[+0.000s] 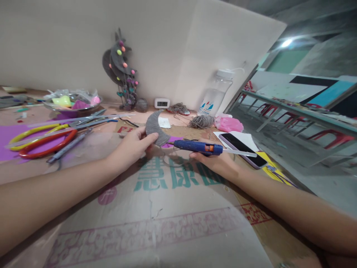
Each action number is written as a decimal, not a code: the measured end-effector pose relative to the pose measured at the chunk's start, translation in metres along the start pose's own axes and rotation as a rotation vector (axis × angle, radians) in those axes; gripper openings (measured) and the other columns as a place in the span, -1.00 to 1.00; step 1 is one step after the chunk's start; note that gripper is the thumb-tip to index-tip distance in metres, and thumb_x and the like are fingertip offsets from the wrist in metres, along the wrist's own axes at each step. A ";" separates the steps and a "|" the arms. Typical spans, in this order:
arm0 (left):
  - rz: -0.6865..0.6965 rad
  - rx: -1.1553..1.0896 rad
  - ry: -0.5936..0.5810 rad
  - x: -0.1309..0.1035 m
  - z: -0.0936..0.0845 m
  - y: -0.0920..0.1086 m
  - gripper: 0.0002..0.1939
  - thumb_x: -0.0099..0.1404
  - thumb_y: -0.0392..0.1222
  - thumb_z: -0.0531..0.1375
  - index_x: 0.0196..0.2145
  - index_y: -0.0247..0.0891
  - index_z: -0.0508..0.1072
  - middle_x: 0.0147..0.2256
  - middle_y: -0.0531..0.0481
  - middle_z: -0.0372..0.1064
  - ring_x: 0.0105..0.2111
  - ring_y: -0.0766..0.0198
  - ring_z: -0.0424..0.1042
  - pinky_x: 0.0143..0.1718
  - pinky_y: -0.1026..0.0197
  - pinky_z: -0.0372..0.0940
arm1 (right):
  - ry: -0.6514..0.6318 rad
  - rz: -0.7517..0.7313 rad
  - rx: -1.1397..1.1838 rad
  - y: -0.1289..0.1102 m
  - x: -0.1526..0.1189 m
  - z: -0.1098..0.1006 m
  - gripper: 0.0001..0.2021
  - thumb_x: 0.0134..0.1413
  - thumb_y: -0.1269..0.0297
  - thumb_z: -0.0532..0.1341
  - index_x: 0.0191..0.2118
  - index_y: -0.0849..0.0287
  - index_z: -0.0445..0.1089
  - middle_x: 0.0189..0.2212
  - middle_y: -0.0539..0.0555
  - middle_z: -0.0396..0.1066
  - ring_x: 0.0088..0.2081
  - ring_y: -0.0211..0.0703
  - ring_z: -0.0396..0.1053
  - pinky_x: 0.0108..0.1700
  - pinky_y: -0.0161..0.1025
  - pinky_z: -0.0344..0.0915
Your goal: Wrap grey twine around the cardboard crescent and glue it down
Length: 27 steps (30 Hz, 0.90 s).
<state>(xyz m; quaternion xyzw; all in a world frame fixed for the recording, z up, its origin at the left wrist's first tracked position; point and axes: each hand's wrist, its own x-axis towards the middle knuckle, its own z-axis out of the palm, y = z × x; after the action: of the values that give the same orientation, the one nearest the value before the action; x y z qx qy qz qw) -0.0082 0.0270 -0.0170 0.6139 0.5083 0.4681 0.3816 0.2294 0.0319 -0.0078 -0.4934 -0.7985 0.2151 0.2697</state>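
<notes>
Between the thumb and fingers of my left hand (139, 143) is a crescent moon wrapped in grey yarn (155, 125), held upright above the table. My right hand (213, 160) grips a blue hot glue gun (196, 146) lying sideways, its nozzle pointing left close to the lower tip of the crescent. Whether nozzle and yarn touch I cannot tell. A clear glue stick (241, 152) sticks out of the gun's back end. The fingers of my right hand are partly hidden behind the gun.
Scissors with red handles (48, 145) and several tools lie left, by a bowl of pompoms (69, 102). At the back stand a decorated yarn moon (119, 70), a small clock (162, 103) and a water bottle (214, 93). Grey yarn (202, 121) and a phone (244, 150) lie right.
</notes>
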 end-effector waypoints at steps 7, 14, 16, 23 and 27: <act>0.002 -0.005 -0.007 -0.001 0.000 -0.001 -0.78 0.18 -0.11 0.11 -0.55 -0.24 0.27 -0.63 0.14 0.20 -0.62 0.37 0.18 -0.58 0.32 0.06 | 0.042 0.039 0.032 0.001 0.000 0.002 -0.80 -0.07 0.10 0.25 -0.43 0.13 0.34 -0.57 -0.03 0.32 -0.53 -0.23 0.26 -0.51 -0.29 0.17; -0.011 -0.004 -0.007 0.000 0.000 0.001 -0.77 0.18 -0.12 0.11 -0.57 -0.24 0.25 -0.64 0.14 0.18 -0.63 0.37 0.17 -0.58 0.31 0.06 | 0.060 0.018 0.081 0.003 0.001 0.002 -0.80 -0.05 0.08 0.25 -0.38 0.09 0.39 -0.53 0.02 0.39 -0.48 -0.15 0.33 -0.48 -0.24 0.24; -0.006 -0.003 -0.005 0.000 0.000 0.001 -0.77 0.18 -0.12 0.11 -0.57 -0.24 0.25 -0.64 0.13 0.19 -0.62 0.37 0.17 -0.58 0.32 0.06 | 0.075 0.031 0.065 0.004 0.002 0.002 -0.78 -0.07 0.05 0.25 -0.40 0.09 0.37 -0.53 0.02 0.38 -0.48 -0.14 0.33 -0.48 -0.23 0.24; 0.021 -0.006 0.000 -0.001 0.000 -0.001 -0.77 0.18 -0.11 0.11 -0.56 -0.24 0.26 -0.63 0.13 0.19 -0.62 0.37 0.17 -0.59 0.32 0.06 | 0.084 0.040 0.037 0.009 0.006 0.000 -0.77 -0.09 0.06 0.27 -0.48 0.10 0.32 -0.51 0.04 0.41 -0.45 -0.11 0.36 -0.43 -0.20 0.30; 0.019 0.015 -0.009 -0.001 0.000 -0.001 -0.76 0.19 -0.11 0.10 -0.57 -0.23 0.24 -0.63 0.13 0.19 -0.61 0.37 0.17 -0.57 0.32 0.07 | 0.107 0.064 0.042 0.008 0.006 0.000 -0.77 -0.12 0.10 0.29 -0.48 0.12 0.30 -0.50 0.05 0.41 -0.45 -0.12 0.36 -0.44 -0.21 0.31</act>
<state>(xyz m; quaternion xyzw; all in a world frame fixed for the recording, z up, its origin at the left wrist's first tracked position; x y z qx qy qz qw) -0.0085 0.0265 -0.0181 0.6238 0.5041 0.4650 0.3748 0.2324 0.0406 -0.0110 -0.5236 -0.7622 0.2136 0.3151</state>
